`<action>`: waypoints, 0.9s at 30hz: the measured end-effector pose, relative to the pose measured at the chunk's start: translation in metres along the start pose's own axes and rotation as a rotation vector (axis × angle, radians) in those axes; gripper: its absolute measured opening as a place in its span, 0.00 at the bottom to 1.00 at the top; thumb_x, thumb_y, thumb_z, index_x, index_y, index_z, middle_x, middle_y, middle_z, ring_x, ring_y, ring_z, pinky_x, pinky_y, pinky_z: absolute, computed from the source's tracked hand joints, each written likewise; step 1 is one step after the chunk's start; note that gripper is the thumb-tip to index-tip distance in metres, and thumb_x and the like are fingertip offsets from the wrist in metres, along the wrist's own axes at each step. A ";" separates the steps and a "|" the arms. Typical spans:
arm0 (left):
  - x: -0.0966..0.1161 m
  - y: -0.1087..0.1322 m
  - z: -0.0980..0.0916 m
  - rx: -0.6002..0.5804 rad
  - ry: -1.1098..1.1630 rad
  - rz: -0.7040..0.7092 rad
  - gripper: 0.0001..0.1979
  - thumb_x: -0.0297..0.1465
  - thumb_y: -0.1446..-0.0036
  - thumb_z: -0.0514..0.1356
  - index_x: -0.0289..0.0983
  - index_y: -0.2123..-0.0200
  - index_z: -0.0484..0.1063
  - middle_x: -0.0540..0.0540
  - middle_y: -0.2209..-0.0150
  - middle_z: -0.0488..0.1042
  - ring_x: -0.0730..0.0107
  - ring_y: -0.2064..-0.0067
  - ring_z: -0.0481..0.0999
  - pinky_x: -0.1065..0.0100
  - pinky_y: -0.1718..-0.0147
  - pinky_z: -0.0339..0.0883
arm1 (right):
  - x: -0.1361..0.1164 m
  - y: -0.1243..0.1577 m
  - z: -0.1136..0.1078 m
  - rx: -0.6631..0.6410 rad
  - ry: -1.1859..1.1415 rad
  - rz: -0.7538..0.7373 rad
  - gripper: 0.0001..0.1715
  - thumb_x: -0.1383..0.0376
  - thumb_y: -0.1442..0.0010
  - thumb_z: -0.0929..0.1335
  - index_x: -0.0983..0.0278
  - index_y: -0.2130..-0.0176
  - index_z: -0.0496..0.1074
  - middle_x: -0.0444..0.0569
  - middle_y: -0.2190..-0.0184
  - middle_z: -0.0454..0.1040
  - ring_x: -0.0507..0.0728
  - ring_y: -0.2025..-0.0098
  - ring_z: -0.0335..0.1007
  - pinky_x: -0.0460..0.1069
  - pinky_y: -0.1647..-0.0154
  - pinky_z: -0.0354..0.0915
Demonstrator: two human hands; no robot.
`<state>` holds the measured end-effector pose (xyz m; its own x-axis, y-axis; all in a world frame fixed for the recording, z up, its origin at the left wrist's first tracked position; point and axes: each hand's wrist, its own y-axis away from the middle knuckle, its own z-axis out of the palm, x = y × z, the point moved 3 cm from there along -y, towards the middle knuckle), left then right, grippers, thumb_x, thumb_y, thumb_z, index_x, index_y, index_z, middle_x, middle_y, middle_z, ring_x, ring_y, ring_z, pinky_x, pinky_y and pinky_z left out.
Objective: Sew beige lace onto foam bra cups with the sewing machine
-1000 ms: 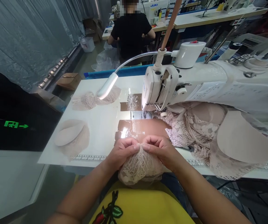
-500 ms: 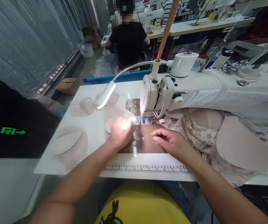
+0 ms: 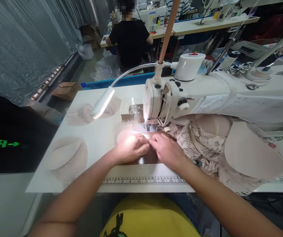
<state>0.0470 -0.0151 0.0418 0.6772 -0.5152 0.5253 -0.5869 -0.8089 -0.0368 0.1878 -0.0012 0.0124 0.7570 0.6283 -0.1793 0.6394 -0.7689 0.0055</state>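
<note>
A pale lace bra cup piece [image 3: 125, 131] lies in front of the sewing machine [image 3: 164, 102], its right edge close to the needle. My left hand [image 3: 132, 148] is closed, its fingertips pinching the piece's near edge. From the right, my right hand [image 3: 167, 148] meets it, fingers bent and thumb side pressed in at the same edge. The fingertips of both hands nearly touch and hide part of the fabric. Beside my right hand, beige bra cups [image 3: 252, 151] and lace [image 3: 200, 138] lie bunched under the machine arm.
On the left of the white table are a loose cup piece [image 3: 67, 153] and lace pieces [image 3: 84, 113]. A lit lamp [image 3: 104, 102] on a bent neck hangs over them. A printed ruler strip [image 3: 141, 181] lines the front edge. Another person [image 3: 130, 39] sits ahead, back turned.
My left hand has brought the lace cup piece to the needle and lowered onto its near edge. The right hand has moved left to meet it. The view has shifted slightly.
</note>
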 end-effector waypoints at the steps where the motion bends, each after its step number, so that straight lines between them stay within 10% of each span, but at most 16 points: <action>1: -0.006 -0.001 -0.001 0.033 0.002 0.006 0.14 0.29 0.37 0.49 0.33 0.68 0.73 0.43 0.68 0.75 0.67 0.66 0.73 0.67 0.65 0.67 | 0.000 0.000 0.002 0.004 0.022 0.010 0.20 0.75 0.39 0.59 0.65 0.55 0.73 0.52 0.61 0.71 0.58 0.59 0.63 0.49 0.65 0.59; 7: -0.037 -0.010 0.026 0.188 -0.260 0.062 0.15 0.25 0.39 0.51 0.29 0.53 0.72 0.33 0.48 0.72 0.59 0.56 0.74 0.60 0.57 0.68 | 0.002 -0.004 0.006 0.032 0.112 0.067 0.25 0.76 0.39 0.57 0.62 0.48 0.71 0.53 0.58 0.71 0.60 0.57 0.63 0.52 0.61 0.60; 27: -0.058 -0.025 0.018 0.243 -0.232 0.104 0.17 0.28 0.39 0.51 0.29 0.51 0.73 0.36 0.49 0.74 0.59 0.59 0.73 0.58 0.59 0.69 | 0.005 -0.012 0.005 0.027 0.129 0.118 0.26 0.76 0.42 0.58 0.62 0.47 0.69 0.54 0.57 0.71 0.59 0.62 0.65 0.51 0.66 0.58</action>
<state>0.0305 0.0296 -0.0028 0.7188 -0.6263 0.3017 -0.5542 -0.7782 -0.2954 0.1830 0.0105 0.0062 0.8384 0.5426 -0.0516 0.5430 -0.8397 -0.0075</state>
